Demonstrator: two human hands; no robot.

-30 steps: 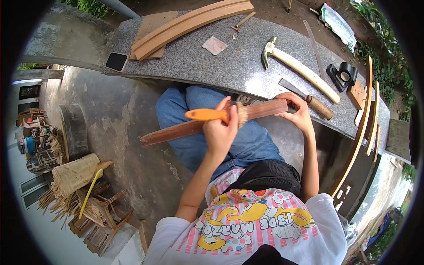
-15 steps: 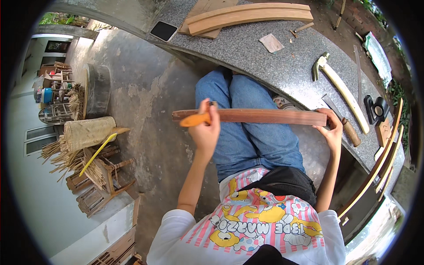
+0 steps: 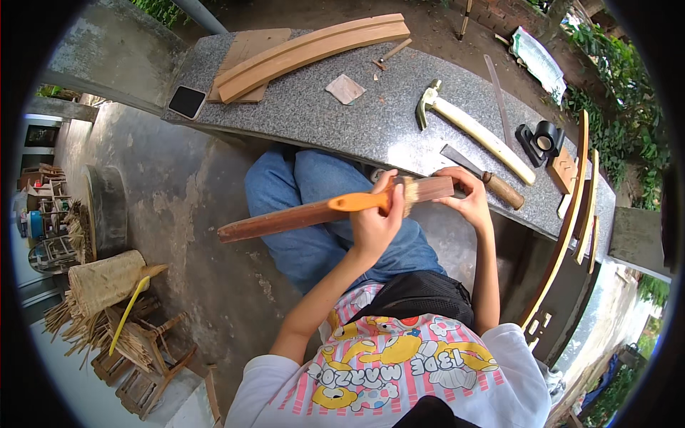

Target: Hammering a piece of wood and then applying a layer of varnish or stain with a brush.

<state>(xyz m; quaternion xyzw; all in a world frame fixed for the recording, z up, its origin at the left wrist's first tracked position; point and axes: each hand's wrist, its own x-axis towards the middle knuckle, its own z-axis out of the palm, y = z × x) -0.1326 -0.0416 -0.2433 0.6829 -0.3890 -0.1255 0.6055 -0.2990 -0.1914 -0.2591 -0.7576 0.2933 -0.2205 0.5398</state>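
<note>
A long reddish-brown wooden strip (image 3: 285,221) lies across my thighs, its left end lower and out past my knee. My left hand (image 3: 378,227) is closed on a paintbrush (image 3: 351,202) with an orange handle and pale bristles. Those bristles touch the strip near its right end. My right hand (image 3: 467,197) grips that right end between thumb and fingers. Just beyond my right hand, on the stone bench, lies a chisel (image 3: 504,191) with a wooden handle.
On the grey granite bench (image 3: 300,118) are a claw hammer (image 3: 478,128), a curved pale timber (image 3: 314,55), a phone (image 3: 188,102), a small hammer (image 3: 391,55), sandpaper (image 3: 345,89) and a black tool (image 3: 540,143). Long curved strips (image 3: 567,221) lean at the right. Stools and straw (image 3: 125,321) stand left.
My left hand has carried the brush rightward along the strip, from near its left end to near its right. The strip has tilted, its left end dropping. The whole view has shifted.
</note>
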